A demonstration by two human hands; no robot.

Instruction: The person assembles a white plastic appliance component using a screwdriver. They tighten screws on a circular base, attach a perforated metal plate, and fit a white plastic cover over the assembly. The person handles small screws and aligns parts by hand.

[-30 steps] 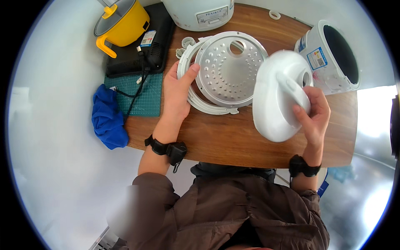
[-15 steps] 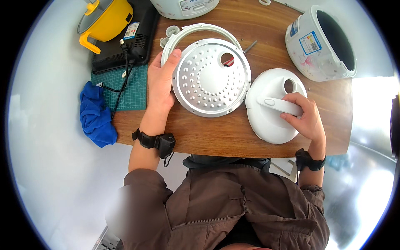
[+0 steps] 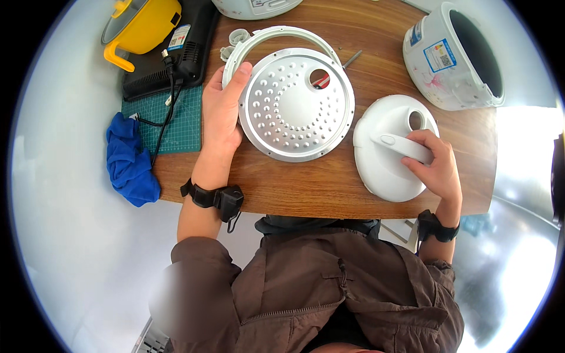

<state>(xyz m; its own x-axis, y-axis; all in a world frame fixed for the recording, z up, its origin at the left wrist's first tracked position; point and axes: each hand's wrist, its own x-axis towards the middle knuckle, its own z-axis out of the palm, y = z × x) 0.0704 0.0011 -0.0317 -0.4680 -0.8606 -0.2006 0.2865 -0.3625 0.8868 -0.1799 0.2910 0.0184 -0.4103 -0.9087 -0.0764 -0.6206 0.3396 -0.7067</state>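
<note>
My left hand [image 3: 222, 112] is closed on the left side of a white plastic ring [image 3: 294, 30], thumb on top and fingers hidden underneath. A round silver metal plate [image 3: 297, 109] with rows of dimples and one hole near its upper right overlaps the ring, right beside my thumb. To the right, a round white rice cooker lid [image 3: 382, 170] rests on the table, its outer face up, with an opening behind its handle. The near end of that handle [image 3: 406, 145] is pinched between the thumb and fingers of my right hand [image 3: 438, 165].
A white cooker body [image 3: 435, 76] stands tilted at the back right; another white cooker [image 3: 259, 9] is at the back. Two small white caps [image 3: 238, 37] and a grey rod [image 3: 352, 59] lie near the ring. At left are a yellow pot [image 3: 144, 29], black appliance [image 3: 200, 35], green mat [image 3: 188, 117] and blue cloth [image 3: 129, 159].
The lid, with my right hand on its handle, has shifted slightly right, widening the gap to the metal plate. My left hand keeps its grip on the ring. The view has shifted a little.
</note>
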